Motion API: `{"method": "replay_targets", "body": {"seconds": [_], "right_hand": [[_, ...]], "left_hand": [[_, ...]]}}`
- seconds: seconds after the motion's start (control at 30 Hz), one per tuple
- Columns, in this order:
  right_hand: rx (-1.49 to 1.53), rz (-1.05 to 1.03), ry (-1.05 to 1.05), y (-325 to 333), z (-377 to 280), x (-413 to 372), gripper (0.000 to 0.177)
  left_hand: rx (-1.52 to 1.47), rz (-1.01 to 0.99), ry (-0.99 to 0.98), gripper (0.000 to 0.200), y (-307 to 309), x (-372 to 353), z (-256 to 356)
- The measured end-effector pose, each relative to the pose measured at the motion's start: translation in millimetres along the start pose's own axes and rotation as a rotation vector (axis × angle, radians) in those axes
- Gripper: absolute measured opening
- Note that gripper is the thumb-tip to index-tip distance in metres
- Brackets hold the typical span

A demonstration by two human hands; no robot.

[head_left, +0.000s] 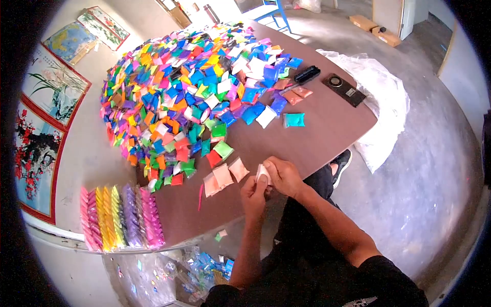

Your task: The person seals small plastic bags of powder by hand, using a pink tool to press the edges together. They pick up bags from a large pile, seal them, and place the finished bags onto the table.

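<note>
Head-camera view of a brown worktop point(317, 138), at whose near edge a small pale packet point(263, 173) is pinched between both hands. The left hand point(254, 197) is closed on it from below, the right hand point(284, 176) is folded over its upper side, and the fingertips of the two are pressed close around it, so that only one pale corner is seen. Just left of the hands, three pale pink packets point(223, 177) are laid flat in a loose row on the worktop. Beyond them the far half of the surface is buried under a heap of coloured packets point(189, 87) in blue, green, orange, yellow, purple and white, with red and green ones spilled toward the pink row. A teal packet point(294, 119) is set apart on bare wood at the heap's right fringe, and two orange-brown packets point(297, 94) are seen just past it. Near the far right edge a black oblong object point(307, 74) and a flat black device point(347, 88) are placed side by side. At the worktop's left end, bundled rows of packets point(120, 217) in pink, yellow and purple are stacked on edge. A white plastic sack point(383, 94) is slumped on the floor beside the right edge, and a black shoe point(341, 161) is glimpsed beneath it.
</note>
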State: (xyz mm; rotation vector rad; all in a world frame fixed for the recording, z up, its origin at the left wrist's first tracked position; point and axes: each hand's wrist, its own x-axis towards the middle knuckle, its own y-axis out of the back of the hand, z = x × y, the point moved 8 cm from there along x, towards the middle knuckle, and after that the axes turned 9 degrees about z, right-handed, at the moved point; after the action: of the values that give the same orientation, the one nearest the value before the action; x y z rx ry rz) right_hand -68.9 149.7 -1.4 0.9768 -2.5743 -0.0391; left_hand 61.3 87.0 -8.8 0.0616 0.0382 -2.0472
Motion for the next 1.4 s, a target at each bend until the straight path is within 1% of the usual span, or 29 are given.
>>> {"method": "replay_targets", "body": {"seconds": [0.03,0.1,0.17,0.3,0.37,0.4,0.43,0.47,0.5,0.57,0.6,0.63,0.67,0.7,0.73,0.77,0.8,0.83,0.87,0.9,0.93,0.97,1.0,1.03,1.17,1.23,1.27,1.33,1.4], "right_hand": [[0.011,-0.003,-0.004,1,0,0,0.029],[0.022,-0.002,-0.008,1,1,-1,0.028],[0.028,-0.016,0.017,0,1,-2,0.028],[-0.005,-0.04,0.062,-1,-7,-4,0.024],[-0.039,0.122,0.196,10,-20,-7,0.026],[-0.039,0.121,0.196,12,-22,-9,0.026],[-0.119,0.1,0.292,14,-32,-15,0.034],[-0.2,0.077,0.387,14,-38,-21,0.044],[-0.204,0.073,0.388,16,-36,-25,0.044],[-0.279,0.07,0.437,18,-33,-35,0.055],[-0.281,0.066,0.436,19,-32,-36,0.055],[-0.278,0.082,0.394,20,-29,-36,0.053],[-0.273,0.099,0.353,22,-26,-34,0.05],[-0.271,0.096,0.356,21,-23,-32,0.05],[-0.204,0.113,0.311,22,-16,-30,0.046],[-0.138,0.129,0.267,24,-10,-28,0.042],[-0.135,0.121,0.269,26,-15,-27,0.042],[-0.1,0.09,0.224,27,-17,-26,0.04],[-0.068,0.06,0.179,28,-17,-24,0.037],[-0.085,0.082,0.278,30,-24,-23,0.034],[-0.086,0.077,0.278,30,-22,-24,0.034],[-0.012,0.071,0.17,31,-10,-25,0.033],[0.06,0.065,0.061,32,-4,-24,0.032],[0.065,0.015,-0.011,30,-1,-24,0.029],[0.075,-0.029,0.026,33,-11,-20,0.027],[0.011,-0.031,0.001,33,-12,-18,0.026],[0.011,-0.033,0.0,31,-10,-18,0.026],[0.11,-0.049,-0.086,28,-1,-18,0.023],[0.13,-0.067,-0.127,27,2,-18,0.023]], "left_hand": [[-0.003,-0.008,-0.029,0.022,-2,0,4],[0.01,0.001,-0.019,0.022,-3,1,4],[0.025,0.015,-0.008,0.022,0,4,0],[0.044,-0.008,-0.061,0.022,5,10,-6],[0.02,-0.024,-0.079,0.023,2,9,-6],[-0.029,0.024,-0.073,0.023,2,8,-5],[-0.078,0.072,-0.066,0.023,3,8,-4],[-0.08,0.073,-0.064,0.023,3,8,-2],[-0.078,0.092,-0.058,0.023,4,9,-2],[-0.082,0.113,-0.049,0.023,3,10,-1],[0.081,0.104,-0.062,0.021,1,9,1],[0.244,0.096,-0.077,0.02,0,9,3],[0.242,0.1,-0.078,0.02,-1,7,6],[0.166,0.064,-0.095,0.02,-5,5,11],[0.09,0.031,-0.11,0.02,-9,1,16],[0.089,0.04,-0.108,0.02,-11,-2,18],[0.012,0.08,-0.135,0.019,-10,-4,24],[-0.066,0.12,-0.163,0.019,-8,-5,30],[-0.068,0.126,-0.163,0.019,-7,-4,33],[-0.062,0.065,-0.105,0.02,-11,-2,32],[-0.057,0.002,-0.044,0.022,-15,-1,28],[-0.06,0.004,-0.041,0.022,-12,1,25],[0.026,-0.036,-0.023,0.019,-14,5,17],[0.113,-0.078,-0.005,0.016,-15,8,10],[0.077,-0.063,-0.027,0.018,-11,12,3],[0.031,-0.06,-0.118,0.021,-8,12,6],[0.031,-0.058,-0.116,0.021,-5,12,4],[0.063,-0.067,-0.152,0.026,-4,8,12],[0.067,-0.079,-0.139,0.023,-3,6,9]]}}
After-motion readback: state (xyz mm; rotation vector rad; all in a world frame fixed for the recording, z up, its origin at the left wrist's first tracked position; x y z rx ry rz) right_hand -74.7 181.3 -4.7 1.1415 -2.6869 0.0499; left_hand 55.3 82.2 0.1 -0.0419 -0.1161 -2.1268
